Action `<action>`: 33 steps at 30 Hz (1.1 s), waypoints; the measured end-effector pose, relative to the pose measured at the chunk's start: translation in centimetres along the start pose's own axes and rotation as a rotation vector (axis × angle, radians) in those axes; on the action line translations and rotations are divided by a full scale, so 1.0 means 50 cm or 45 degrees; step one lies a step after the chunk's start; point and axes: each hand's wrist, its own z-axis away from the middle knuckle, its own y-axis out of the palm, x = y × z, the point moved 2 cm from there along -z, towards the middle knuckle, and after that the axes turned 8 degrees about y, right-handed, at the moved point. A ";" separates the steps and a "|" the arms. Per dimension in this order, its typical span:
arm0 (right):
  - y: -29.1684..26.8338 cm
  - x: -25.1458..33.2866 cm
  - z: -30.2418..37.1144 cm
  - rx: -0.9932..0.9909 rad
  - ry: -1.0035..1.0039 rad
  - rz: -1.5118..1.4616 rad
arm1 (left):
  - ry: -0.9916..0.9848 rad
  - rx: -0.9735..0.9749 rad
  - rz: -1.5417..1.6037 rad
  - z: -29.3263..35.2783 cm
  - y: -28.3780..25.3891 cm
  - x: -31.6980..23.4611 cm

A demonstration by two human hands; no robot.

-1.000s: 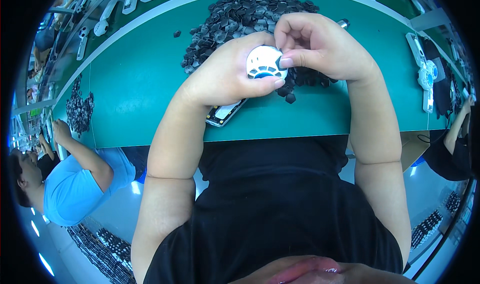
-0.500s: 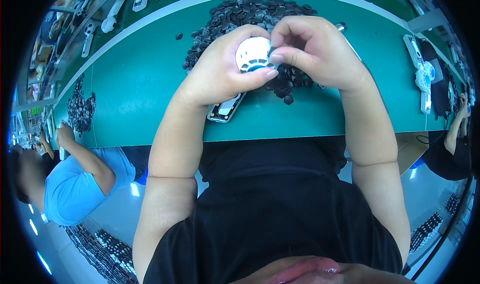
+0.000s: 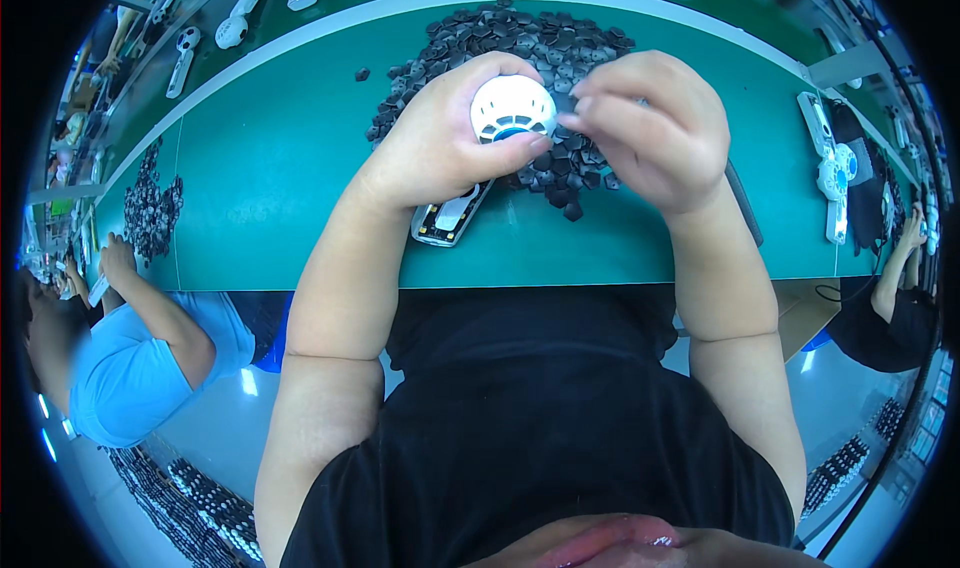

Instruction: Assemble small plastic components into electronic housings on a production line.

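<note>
A white device (image 3: 513, 101) with a round slotted head and a blue patch is gripped in my left hand (image 3: 430, 133), its fingers and thumb wrapped round the head. Its long handle, with what look like bare inner parts, slants down below that hand toward the table's near edge. Just right of the head, my right hand (image 3: 655, 133) hovers with thumb and fingers drawn together, apart from the device. Something small and dark shows at its fingertips, too unclear to name. Behind and under both hands spreads a heap of small black flat pieces (image 3: 490, 33) on the green table (image 3: 270, 188).
At the right lie more white devices (image 3: 835, 173) beside dark material. Similar white devices (image 3: 240, 13) stand beyond the table's pale far edge. A co-worker in a blue shirt (image 3: 145, 378) sits at the left by another dark heap (image 3: 150, 203). At far right works another person (image 3: 885, 323).
My right hand has drawn away from the device's head, to the right and slightly nearer me. My left hand keeps its hold. The whole view has shifted slightly.
</note>
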 end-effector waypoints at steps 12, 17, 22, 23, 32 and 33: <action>0.031 -0.009 0.027 0.609 0.998 -0.683 | -0.011 0.120 -0.012 0.016 0.018 -0.014; 0.044 -0.012 0.033 0.626 1.063 -0.713 | -0.029 0.114 -0.066 0.018 0.017 -0.018; 0.027 0.004 0.015 0.770 0.991 -0.560 | 0.056 0.176 -0.144 0.016 0.019 -0.041; 0.029 0.004 0.015 0.764 0.990 -0.557 | 0.066 0.149 -0.162 0.015 0.018 -0.038; -0.005 0.048 0.042 0.969 1.016 -0.222 | 0.160 -0.013 -0.284 0.073 -0.149 -0.126; -0.005 0.062 0.062 1.142 0.844 -0.042 | 0.257 -0.394 0.002 0.096 -0.207 -0.103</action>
